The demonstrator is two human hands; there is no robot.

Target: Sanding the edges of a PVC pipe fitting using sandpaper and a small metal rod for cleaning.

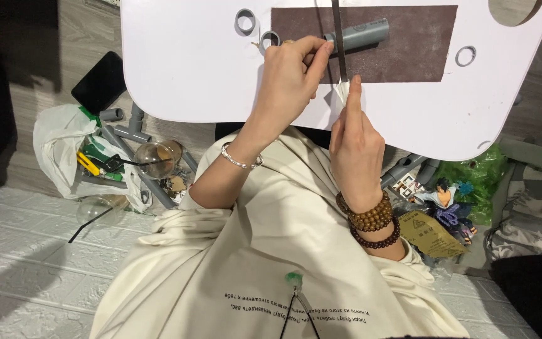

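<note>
Grey pipe (pixel 357 34) lies on a brown sandpaper sheet (pixel 403 44) on the white bench (pixel 189 69), a thin dark blade (pixel 338 37) crossing its near end. Left hand (pixel 290 78), fingers curled shut, pinches the pipe's end beside the blade. Right hand (pixel 356 141), just below the pipe, fingers closed together on a white wad (pixel 342 91) at the blade's lower tip. Grey rings (pixel 244 21) sit left of the pipe. Well below and right of the pipe, on the floor: a tan cardboard packet (pixel 431 233) with a triangle label, beside a green bag (pixel 478 176).
</note>
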